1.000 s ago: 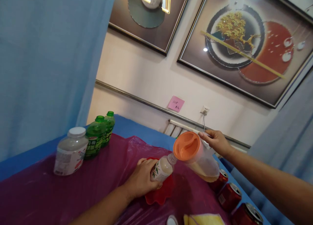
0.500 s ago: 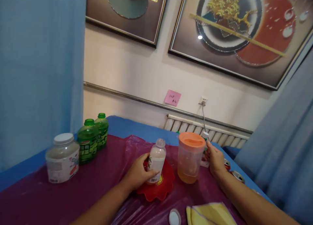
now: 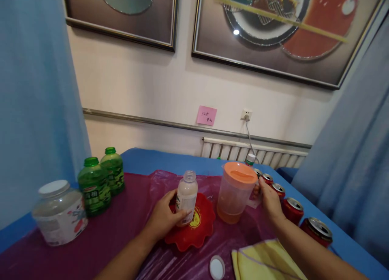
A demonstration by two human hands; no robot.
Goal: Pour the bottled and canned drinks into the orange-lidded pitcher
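My left hand is wrapped round a clear, uncapped bottle with a printed label, held upright over a red scalloped plate. To the right, my right hand grips the handle of a translucent pitcher with an orange lid. Amber liquid fills the lower part of the pitcher, which tilts slightly. A white cap lies on the purple plastic sheet in front of the plate.
A large white-lidded jar and two green bottles stand at the left. Several red cans line the right edge. A folded yellow cloth lies in front. Behind are a radiator and a wall socket.
The pitcher has gone from upright to slightly tilted, with my right hand on its handle. My left hand still holds the bottle. The view has shifted, showing more of the cans.
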